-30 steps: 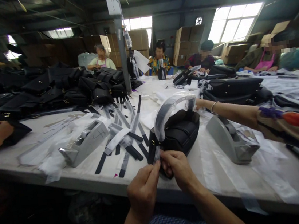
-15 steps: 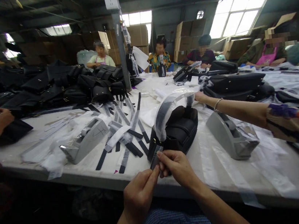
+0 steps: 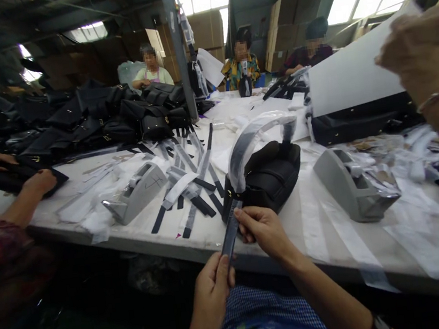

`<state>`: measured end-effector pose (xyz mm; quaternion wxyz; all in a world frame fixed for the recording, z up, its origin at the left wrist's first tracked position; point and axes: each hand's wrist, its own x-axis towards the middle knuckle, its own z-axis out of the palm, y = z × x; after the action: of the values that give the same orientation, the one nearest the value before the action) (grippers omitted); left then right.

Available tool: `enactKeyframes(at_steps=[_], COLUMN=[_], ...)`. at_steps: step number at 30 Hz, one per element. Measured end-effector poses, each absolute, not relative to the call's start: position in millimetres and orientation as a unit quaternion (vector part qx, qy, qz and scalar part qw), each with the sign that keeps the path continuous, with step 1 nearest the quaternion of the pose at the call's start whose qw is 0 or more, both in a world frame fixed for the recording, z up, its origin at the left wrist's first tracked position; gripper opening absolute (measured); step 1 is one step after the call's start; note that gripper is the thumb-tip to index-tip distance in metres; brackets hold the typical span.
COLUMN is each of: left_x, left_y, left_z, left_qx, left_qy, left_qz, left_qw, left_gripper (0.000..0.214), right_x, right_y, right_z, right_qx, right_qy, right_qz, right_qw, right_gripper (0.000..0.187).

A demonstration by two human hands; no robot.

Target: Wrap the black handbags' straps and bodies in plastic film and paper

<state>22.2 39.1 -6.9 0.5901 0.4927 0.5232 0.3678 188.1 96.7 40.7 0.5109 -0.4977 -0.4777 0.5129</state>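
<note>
A black handbag point(image 3: 267, 180) stands at the near edge of the white table point(image 3: 317, 227). Its arched handle point(image 3: 254, 137) is wrapped in clear plastic. A narrow dark strap in a clear sleeve point(image 3: 230, 233) runs from the bag's near side down toward me. My left hand point(image 3: 215, 289) pinches the lower end of this strap below the table edge. My right hand point(image 3: 262, 230) pinches the strap's upper part close to the bag.
Two grey tape dispensers point(image 3: 136, 191) point(image 3: 352, 186) flank the bag. Loose wrapped straps point(image 3: 189, 182) lie spread behind it, with a pile of black bags point(image 3: 108, 120) farther left. A neighbour's hand point(image 3: 427, 53) lifts a white sheet at right; another person's hands point(image 3: 39, 183) work at left. Several people sit across.
My left hand has drawn down and toward me, pulling the strap out taut from the bag. The neighbour's arm on the right has risen off the table with a white sheet.
</note>
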Motion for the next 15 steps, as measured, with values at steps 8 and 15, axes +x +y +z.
enactKeyframes(at_steps=[8, 15], left_x=[-3.3, 52.7], left_y=[59.7, 89.8], left_z=[2.2, 30.8], left_qx=[0.529, 0.462], left_qy=[0.587, 0.497], left_qz=[0.433, 0.470], left_qw=[0.434, 0.565], left_gripper=[0.052, 0.054], right_x=[190.1, 184.3], right_y=[97.2, 99.9], right_z=[38.2, 34.4], right_qx=[-0.487, -0.498], right_qy=[-0.488, -0.497], right_qz=[0.510, 0.486], right_qw=[0.514, 0.518], right_gripper=[0.050, 0.047])
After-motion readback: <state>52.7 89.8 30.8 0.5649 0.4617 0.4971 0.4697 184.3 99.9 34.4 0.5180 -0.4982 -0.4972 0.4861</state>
